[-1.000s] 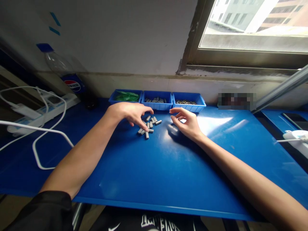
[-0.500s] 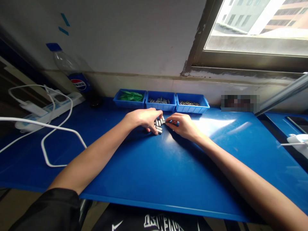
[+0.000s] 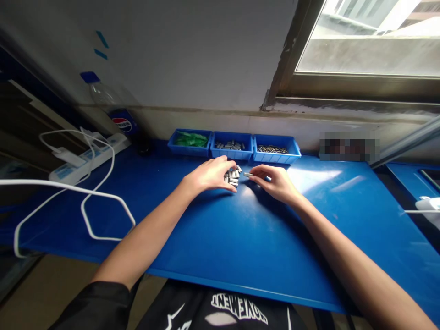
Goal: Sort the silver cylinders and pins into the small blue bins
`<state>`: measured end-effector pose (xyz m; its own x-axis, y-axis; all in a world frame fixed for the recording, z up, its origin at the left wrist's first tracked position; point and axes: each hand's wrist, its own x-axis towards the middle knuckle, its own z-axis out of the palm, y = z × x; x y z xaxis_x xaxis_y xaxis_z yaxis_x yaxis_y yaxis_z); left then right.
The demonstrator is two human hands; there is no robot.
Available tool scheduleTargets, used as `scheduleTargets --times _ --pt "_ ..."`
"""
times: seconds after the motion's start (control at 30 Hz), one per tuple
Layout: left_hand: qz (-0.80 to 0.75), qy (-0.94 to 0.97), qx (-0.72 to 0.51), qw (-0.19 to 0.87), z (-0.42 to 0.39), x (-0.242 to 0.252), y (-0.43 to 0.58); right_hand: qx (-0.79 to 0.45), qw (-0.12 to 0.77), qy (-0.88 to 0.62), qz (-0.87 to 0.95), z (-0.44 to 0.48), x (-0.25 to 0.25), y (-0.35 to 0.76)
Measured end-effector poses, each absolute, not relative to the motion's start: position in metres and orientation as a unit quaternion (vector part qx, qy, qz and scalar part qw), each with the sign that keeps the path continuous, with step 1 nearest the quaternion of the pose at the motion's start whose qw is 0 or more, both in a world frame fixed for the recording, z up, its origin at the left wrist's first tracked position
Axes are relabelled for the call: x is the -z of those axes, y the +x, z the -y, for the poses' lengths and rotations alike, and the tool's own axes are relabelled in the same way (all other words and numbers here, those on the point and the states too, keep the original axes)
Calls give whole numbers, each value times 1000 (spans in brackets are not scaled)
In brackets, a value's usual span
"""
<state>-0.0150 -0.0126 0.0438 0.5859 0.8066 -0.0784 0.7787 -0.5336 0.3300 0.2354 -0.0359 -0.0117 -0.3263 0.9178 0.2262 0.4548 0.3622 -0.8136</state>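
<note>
Several small silvery metal cylinders [image 3: 233, 175] lie in a cluster on the blue table. My left hand [image 3: 215, 174] curves around the cluster's left side, thumb and fingers apart, touching its edge. Just right of the cluster, my right hand [image 3: 270, 179] pinches one metal cylinder [image 3: 248, 174] between thumb and fingertips. Behind the hands three blue bins stand in a row: the left bin [image 3: 189, 151] has green pieces, the middle bin [image 3: 231, 154] has metal cylinders, and the right bin [image 3: 277, 158] has thin metal pins.
A cola bottle [image 3: 122, 120] stands at the back left by the wall. Near it are a white power strip [image 3: 68, 173] and looping white cables [image 3: 103, 195]. A metal-framed window is at the upper right. Another white device [image 3: 428, 204] sits at the far right.
My right hand has moved slightly right, away from the cluster, and a cylinder now shows in its fingertips. My left hand's thumb and fingers have spread a little. The whole view has shifted slightly.
</note>
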Motion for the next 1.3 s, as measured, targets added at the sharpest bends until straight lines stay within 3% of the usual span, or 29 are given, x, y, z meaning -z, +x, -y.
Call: scheduleTargets --times 0.13,0.4,0.63,0.73,1.03,1.17,1.3 --pt "-397 882 -218 133 25 -23 -7 -473 397 -456 641 37 7 237" --pt "-354 808 -430 193 43 0 11 -522 407 -436 609 42 -3 235" --pt "-389 632 -488 460 55 -8 23 -495 431 -461 597 44 -1 232" --pt "-413 558 -521 496 39 -9 24 -473 455 -473 587 42 2 235" --pt "-454 561 -555 414 -3 -22 15 -479 452 -477 582 39 6 240" --pt "-465 731 -428 257 16 -18 -3 -472 450 -480 587 39 6 238" --pt "-452 826 -288 175 28 -7 -22 -472 452 -479 586 38 6 238"
